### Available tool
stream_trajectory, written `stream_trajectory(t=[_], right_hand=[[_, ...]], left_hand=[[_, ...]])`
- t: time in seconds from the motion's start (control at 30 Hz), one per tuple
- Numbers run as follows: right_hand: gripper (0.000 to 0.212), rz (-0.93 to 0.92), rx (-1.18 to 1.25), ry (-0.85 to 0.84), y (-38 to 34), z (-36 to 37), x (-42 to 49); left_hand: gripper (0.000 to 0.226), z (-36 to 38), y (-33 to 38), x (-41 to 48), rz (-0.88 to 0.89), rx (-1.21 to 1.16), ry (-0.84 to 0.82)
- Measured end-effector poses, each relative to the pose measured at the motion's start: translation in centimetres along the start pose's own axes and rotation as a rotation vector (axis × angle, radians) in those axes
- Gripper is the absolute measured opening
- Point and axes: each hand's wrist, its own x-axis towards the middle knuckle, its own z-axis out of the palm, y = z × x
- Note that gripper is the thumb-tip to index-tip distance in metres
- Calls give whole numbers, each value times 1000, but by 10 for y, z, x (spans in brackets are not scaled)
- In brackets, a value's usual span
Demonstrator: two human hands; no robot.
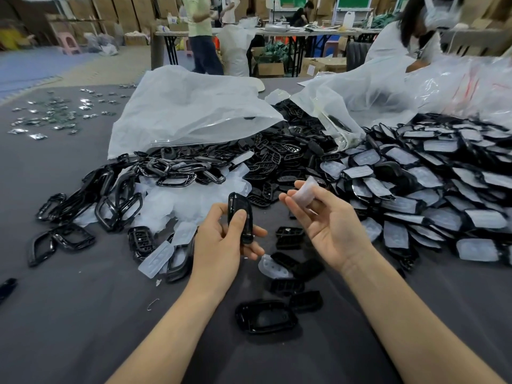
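Observation:
My left hand [224, 239] grips a black plastic key-fob shell [240, 217], held upright with the thumb across its face. To its right, my right hand [324, 217] pinches a translucent white rubber button pad [304, 192] between thumb and fingertips. Both hands hover above the grey table [83, 314], a short gap between them. Below the hands lie a black shell half [266, 317], a loose button pad [273, 266] and several small black inserts [289, 236].
A heap of black frames [116, 200] spreads on the left, spilling from a clear bag [194, 109]. A big pile of shells with pads fitted [432, 189] fills the right. Small foil packets [55, 112] lie far left. A person [415, 34] works at the far right; others stand behind.

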Motion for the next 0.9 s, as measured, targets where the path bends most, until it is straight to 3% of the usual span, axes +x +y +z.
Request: stream_trajectory(t=[0.3,0.5,0.67,0.8,0.9], right_hand=[[10,-32,-114,-38,5,0,-3],[14,-139,-546,-108,4,8,-13],[10,-175,-692,-198,11,13,-21],[13,-292,-869,-175,19,13,-19],[10,-418,-1014,-160,19,10,-18]], left_hand=[[9,-1,-2,0,-3,8,-5],[8,-3,-4,-1,-6,-37,5],[5,-1,-3,1,12,-1,-18],[30,0,-2,-1,8,3,-101],[16,0,-3,-2,-8,-18,-142]])
